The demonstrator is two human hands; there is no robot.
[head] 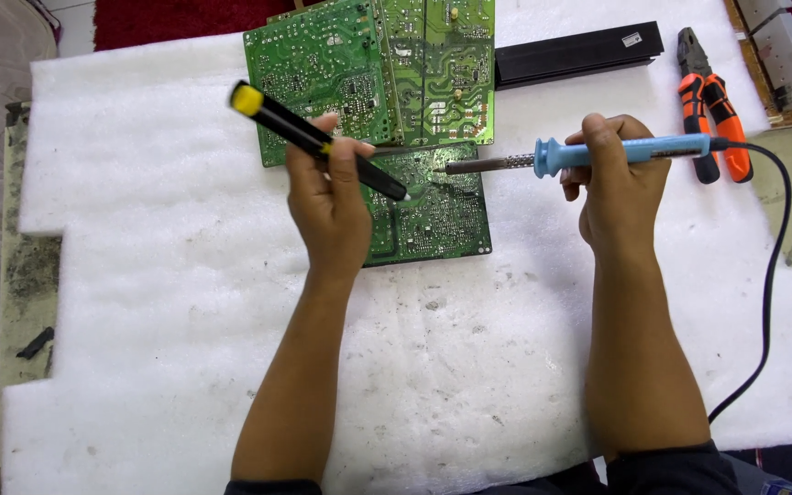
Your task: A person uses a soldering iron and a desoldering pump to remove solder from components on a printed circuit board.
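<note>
Both your forearms reach up from the 6 o'clock edge, roughly parallel, backs of the hands facing up. Your left hand [330, 203] sits just left of centre, fingers curled tight in a pen-like grip, knuckles toward 12 o'clock. Your right hand [618, 183], toward 2 o'clock, is closed in a fist-like grasp.

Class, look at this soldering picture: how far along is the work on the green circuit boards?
Done: two green circuit boards lie on white foam sheet, orange-handled pliers set aside. In hand: the left hand holds a black, yellow-capped desoldering pump, the right hand a blue-handled soldering iron, both tips at the smaller board. Left: no removed parts are visible.
</note>
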